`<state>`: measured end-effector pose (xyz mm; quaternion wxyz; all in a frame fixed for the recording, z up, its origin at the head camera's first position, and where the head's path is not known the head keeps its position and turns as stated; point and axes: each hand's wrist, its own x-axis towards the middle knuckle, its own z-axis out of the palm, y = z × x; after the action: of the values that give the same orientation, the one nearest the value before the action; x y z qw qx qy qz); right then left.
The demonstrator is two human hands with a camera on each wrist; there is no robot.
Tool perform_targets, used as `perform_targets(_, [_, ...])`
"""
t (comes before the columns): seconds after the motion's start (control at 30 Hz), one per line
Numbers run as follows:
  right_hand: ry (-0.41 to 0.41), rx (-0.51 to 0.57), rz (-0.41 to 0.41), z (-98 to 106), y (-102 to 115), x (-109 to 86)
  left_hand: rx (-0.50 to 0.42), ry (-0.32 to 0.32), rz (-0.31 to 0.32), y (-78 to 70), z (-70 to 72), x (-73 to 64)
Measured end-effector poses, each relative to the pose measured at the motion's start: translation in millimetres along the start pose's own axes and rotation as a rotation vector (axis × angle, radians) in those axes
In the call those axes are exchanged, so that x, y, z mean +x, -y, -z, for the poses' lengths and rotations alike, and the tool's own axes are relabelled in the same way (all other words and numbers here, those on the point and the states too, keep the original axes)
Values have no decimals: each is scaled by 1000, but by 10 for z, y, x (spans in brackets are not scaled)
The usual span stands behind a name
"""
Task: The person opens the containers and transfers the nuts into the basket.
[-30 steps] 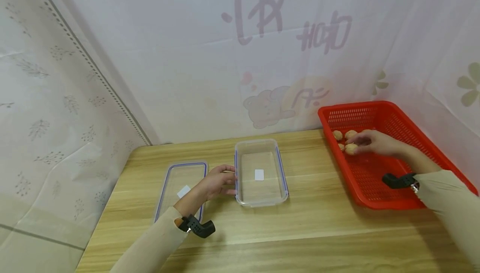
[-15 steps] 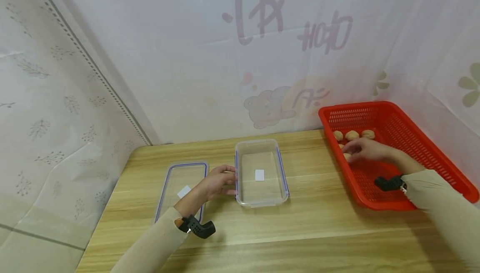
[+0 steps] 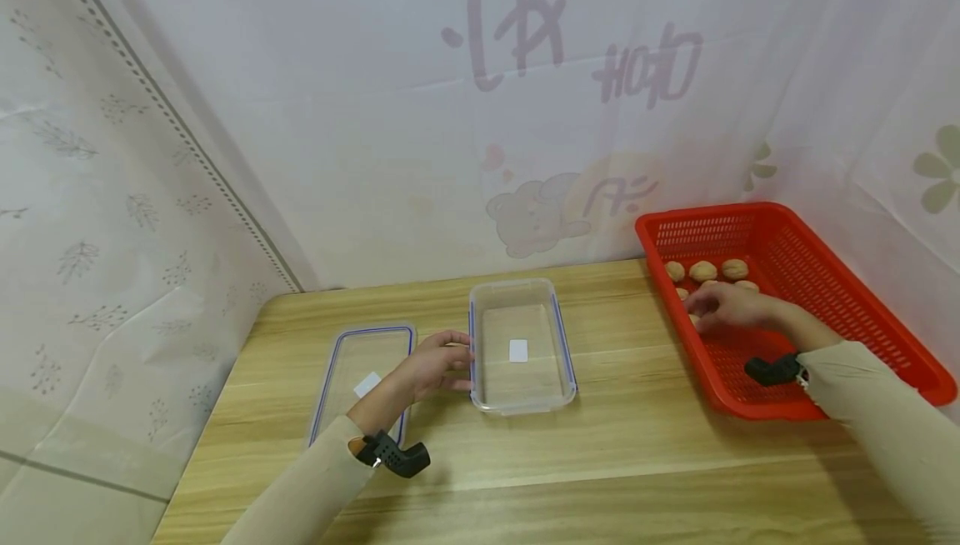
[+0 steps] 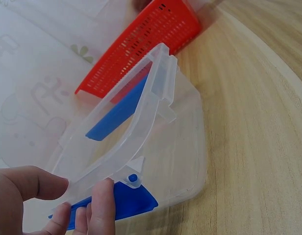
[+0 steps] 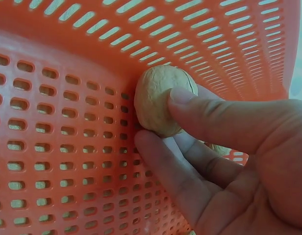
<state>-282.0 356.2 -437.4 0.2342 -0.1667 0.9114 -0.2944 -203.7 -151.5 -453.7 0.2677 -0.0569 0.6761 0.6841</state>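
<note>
My right hand (image 3: 733,307) is down inside the red basket (image 3: 701,370), by its left wall. Its thumb and fingers pinch a walnut (image 5: 156,100), seen up close against the basket wall in the right wrist view. Other walnuts (image 3: 702,271) lie around the hand at the basket's far left corner, some partly covered by it. My left hand (image 3: 437,366) grips the left side of a clear plastic food container (image 3: 525,402), fingertips at its rim (image 4: 116,159) and blue latch (image 4: 134,200). The container stands upright without a lid.
A clear lid with a blue seal (image 3: 375,329) lies on the wooden table (image 3: 622,462), left of the container and partly under my left forearm. A printed curtain (image 3: 375,153) hangs behind the table and along both sides.
My right hand has shifted left and slightly nearer inside the basket, uncovering walnuts behind it. My left hand and the container have stayed in place.
</note>
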Motion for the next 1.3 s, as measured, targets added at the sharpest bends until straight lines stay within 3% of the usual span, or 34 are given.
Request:
perform_targets(0.6, [26,6,-18,22,-11,-26,7,11,-15,25,13,11])
perform_targets(0.93, [46,204,-46,78,-36,-62,2,1,-3,-10,-2,11])
perform_targets(1.07, [40,209,-31,143,7,-110,6,7,-3,-16,-4,5])
perform_targets(1.3, [-28,196,18,244,132,-226,114,26,-7,-37,31,-25])
